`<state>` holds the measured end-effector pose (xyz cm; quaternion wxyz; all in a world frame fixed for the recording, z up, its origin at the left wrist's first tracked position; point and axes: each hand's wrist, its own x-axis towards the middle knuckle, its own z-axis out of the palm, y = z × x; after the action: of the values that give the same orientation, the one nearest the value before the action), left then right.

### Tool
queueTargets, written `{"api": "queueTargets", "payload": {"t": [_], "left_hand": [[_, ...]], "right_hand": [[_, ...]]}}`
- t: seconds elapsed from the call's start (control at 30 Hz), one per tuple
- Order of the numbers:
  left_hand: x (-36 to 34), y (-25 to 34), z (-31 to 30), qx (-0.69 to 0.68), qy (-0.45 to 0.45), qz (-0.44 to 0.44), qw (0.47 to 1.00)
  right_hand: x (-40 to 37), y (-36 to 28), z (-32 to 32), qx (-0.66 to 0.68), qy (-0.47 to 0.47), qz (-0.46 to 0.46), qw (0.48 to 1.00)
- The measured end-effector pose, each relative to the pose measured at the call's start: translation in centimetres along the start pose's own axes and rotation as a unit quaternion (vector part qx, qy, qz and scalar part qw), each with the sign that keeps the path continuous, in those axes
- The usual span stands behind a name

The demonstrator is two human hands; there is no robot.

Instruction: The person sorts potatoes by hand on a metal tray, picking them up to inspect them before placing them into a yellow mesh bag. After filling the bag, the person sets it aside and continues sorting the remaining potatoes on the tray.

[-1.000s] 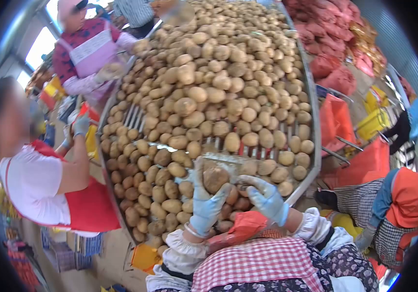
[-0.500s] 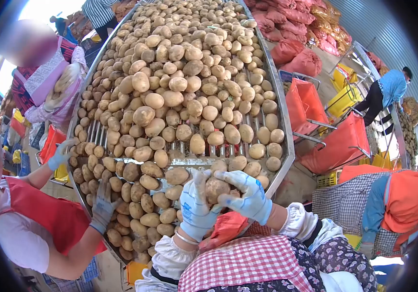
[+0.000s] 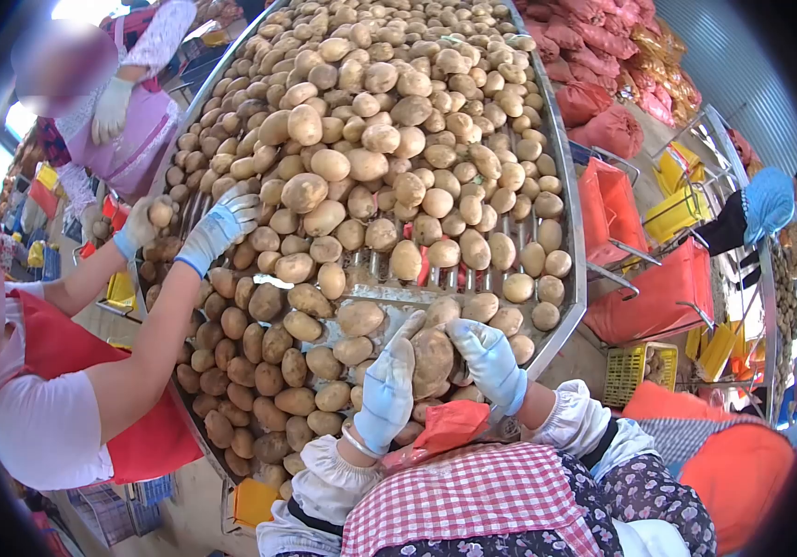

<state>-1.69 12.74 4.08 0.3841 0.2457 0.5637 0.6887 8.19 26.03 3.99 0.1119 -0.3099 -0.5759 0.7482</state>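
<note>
A brown potato [image 3: 433,362] is held between my two hands over the near end of the metal sorting table [image 3: 382,294]. My left hand [image 3: 387,390], in a white and pale blue glove, presses against its left side with the fingers pointing up. On the other side, my right hand [image 3: 489,360], gloved alike, has its fingertips against the potato's upper right. Loose potatoes [image 3: 296,401] lie around and beneath both hands. A red cloth or bag [image 3: 454,427] sits just below, by my checked apron [image 3: 473,492].
At the left, a co-worker in a red apron [image 3: 153,408] reaches in with gloved hands [image 3: 218,227]. Another person in a lilac apron [image 3: 129,148] stands farther up. Red bins [image 3: 649,292], a yellow crate [image 3: 638,371] and stacked red sacks [image 3: 593,111] are on the right.
My view has shifted, so the table appears farther right. My hands have turned the potato between them. The co-worker's nearer hand moved up the table; their other hand now holds a potato.
</note>
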Motion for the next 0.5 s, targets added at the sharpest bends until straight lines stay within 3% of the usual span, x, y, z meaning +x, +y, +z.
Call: {"api": "queueTargets", "payload": {"t": [0.1, 0.17, 0.2, 0.23, 0.3, 0.43, 0.5], "left_hand": [[-0.1, 0.9, -0.1, -0.074, 0.042, -0.038, 0.996], [-0.2, 1.4, -0.7, -0.124, 0.026, -0.079, 0.989], [0.0, 0.5, -1.3, -0.096, 0.022, -0.068, 0.993], [-0.1, 0.4, -1.8, -0.097, 0.023, -0.068, 0.993], [-0.2, 1.1, -2.0, -0.291, -0.003, -0.133, 0.947], [0.1, 0.8, -2.3, -0.269, 0.011, -0.083, 0.96], [-0.2, 1.2, -2.2, -0.298, -0.007, -0.092, 0.95]], "right_hand": [[0.0, -2.0, 0.3, -0.051, -0.076, -0.01, 0.996], [0.6, -1.8, 0.1, -0.065, -0.127, 0.029, 0.989], [1.1, -1.0, -0.5, -0.009, -0.136, 0.075, 0.988], [1.3, -0.4, -0.6, -0.01, -0.137, 0.076, 0.988], [1.3, 0.3, -0.6, 0.112, -0.135, 0.04, 0.984], [1.2, -0.3, -0.6, 0.068, -0.129, 0.059, 0.988], [1.3, 0.0, 0.1, 0.046, -0.113, 0.025, 0.992]]}}
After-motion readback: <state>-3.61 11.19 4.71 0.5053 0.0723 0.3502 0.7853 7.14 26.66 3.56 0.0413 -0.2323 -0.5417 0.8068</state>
